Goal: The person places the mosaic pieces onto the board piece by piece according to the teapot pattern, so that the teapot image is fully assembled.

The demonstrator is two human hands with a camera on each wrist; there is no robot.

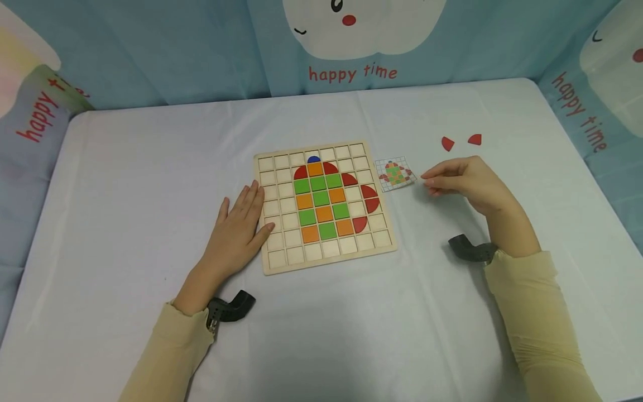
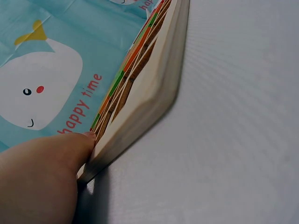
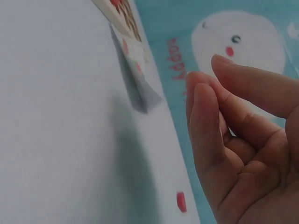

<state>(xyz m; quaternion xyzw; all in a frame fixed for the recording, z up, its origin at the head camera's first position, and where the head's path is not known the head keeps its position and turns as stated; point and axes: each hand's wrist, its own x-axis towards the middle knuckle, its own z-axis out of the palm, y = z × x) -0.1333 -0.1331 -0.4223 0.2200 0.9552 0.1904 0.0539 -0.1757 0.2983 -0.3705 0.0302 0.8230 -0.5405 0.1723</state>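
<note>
A square wooden grid board (image 1: 280,257) lies on the table, with green, orange, red and blue flat pieces set in its cells. My left hand (image 1: 236,234) rests along the board's left side, fingers straight, the fingertips and thumb tip right at its edge. In the left wrist view the thumb (image 2: 51,156) reaches over the frame. To the right of the board lies a small printed pattern card (image 1: 396,174), one corner raised. My right hand (image 1: 469,181) hovers just right of that card, its fingers loosely bent. The right wrist view shows thumb and forefinger apart with nothing between them.
Two red quarter-circle pieces (image 1: 447,144) lie on the white tablecloth (image 1: 150,190) beyond my right hand. A blue printed curtain (image 1: 201,50) stands along the back and both sides. Black wrist cameras (image 1: 231,307) jut from both sleeves close above the cloth.
</note>
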